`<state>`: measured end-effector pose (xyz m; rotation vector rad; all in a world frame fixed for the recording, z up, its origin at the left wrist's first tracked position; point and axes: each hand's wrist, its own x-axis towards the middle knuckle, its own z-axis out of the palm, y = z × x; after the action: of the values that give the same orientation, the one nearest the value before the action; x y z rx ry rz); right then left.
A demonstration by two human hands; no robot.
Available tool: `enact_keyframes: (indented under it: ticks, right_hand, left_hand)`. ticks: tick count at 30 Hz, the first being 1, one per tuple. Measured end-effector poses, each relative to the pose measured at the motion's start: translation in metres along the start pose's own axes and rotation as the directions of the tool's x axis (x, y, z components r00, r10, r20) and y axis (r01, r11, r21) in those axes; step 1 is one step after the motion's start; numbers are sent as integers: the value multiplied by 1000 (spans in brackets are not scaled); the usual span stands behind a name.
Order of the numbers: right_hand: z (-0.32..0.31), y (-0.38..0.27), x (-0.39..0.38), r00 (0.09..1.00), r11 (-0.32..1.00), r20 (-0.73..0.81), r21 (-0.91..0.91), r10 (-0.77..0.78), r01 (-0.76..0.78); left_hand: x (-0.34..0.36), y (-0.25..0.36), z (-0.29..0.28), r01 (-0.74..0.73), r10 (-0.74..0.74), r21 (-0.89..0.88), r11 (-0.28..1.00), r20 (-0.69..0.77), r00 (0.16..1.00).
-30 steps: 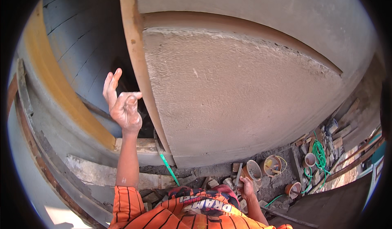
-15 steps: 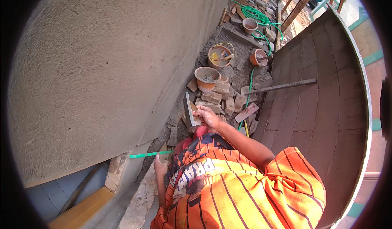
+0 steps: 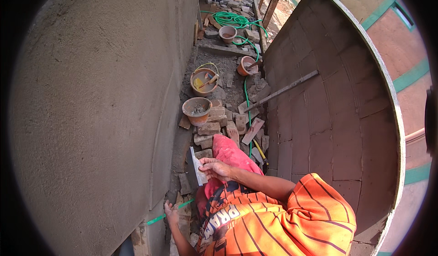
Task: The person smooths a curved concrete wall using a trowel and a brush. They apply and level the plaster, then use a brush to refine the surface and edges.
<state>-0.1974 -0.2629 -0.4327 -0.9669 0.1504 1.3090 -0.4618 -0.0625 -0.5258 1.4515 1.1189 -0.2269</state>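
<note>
My right hand [image 3: 217, 169] is closed around a plastering trowel [image 3: 197, 165], its flat metal blade tilted beside my pink-trousered leg. The blade stands apart from the grey plastered wall [image 3: 105, 105] on my left. My left hand [image 3: 172, 213] is low, close to the lower edge of that wall, with its fingers apart and nothing visible in them. A green hose-like strip [image 3: 157, 219] passes right by this hand; whether the fingers touch it I cannot tell.
Ahead stand a mortar bucket [image 3: 197, 121], a bucket with tools [image 3: 194, 88] and two smaller pails. Loose bricks [image 3: 209, 128], a wooden float [image 3: 253, 131] and a green hose [image 3: 247, 96] lie on the ground. A block wall [image 3: 328, 119] with a leaning bar [image 3: 283, 90] bounds the right.
The view has turned, so the passage and buckets sit farther left, and more of my leg shows. My right hand still holds the trowel, now turned with its blade face showing.
</note>
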Motion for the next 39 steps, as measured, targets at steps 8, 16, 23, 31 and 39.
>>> enact_keyframes:
  ticks: [8,16,23,31,39]
  right_hand:
    - [-28,-28,5,992,998,121,-38,-47,52]
    - [-69,-72,41,929,984,370,157,19,-83]
    - [-121,-134,111,898,966,367,-175,243,-190]
    - [-377,-223,313,893,561,-296,-826,-338,-62]
    - [-573,-280,551,838,9,-329,-932,-435,-362]
  left_hand:
    - [4,108,95,466,335,-632,619,750,571]
    - [8,196,166,635,465,-728,257,669,579]
    - [69,175,212,525,205,-849,-54,505,838]
    - [135,98,237,430,-306,-739,519,310,900]
    - [116,35,248,470,-728,-859,202,189,659]
